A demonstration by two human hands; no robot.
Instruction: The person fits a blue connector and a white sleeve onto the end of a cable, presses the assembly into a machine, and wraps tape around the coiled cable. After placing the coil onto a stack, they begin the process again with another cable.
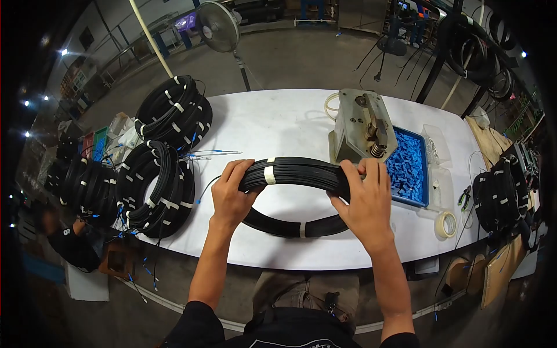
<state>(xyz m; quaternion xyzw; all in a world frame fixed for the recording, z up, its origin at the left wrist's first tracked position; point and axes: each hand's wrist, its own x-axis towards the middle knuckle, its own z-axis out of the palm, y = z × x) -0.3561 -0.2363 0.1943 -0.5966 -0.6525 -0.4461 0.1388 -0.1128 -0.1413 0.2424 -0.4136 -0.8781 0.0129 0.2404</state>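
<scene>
While both hands work at the middle of the white surface (284, 110), the black cable coil (310, 175) sits between them, its far arc seemingly tipped up and its near arc low over the surface. The left grip (228, 197) is wrapped around the coil at ten o'clock, thumb underneath; the right grip (369, 210) clasps it at two, fingers over the top. And look at the winding: it's a full ring, neatly bundled, with one pale band (270, 174) at eleven o'clock and a second band (303, 229) at six. So the shaping looks finished, and the binding looks at least partly done; whether more bands sit under the fingers, I can't tell. One blue-tipped cable end (199, 202) pokes out loose at nine o'clock, so that bit isn't gathered in. Over at nine and ten from the ring, the lower coil stack (154, 191) and the upper coil stack (174, 110) show several bands apiece, which makes this one look near their state, perhaps short of a few. The tape roll (445, 224) lies well apart, just past three o'clock, near the pliers (464, 198), with the metal machine (357, 124) close by at one and the blue tray (427, 180) towards three.
</scene>
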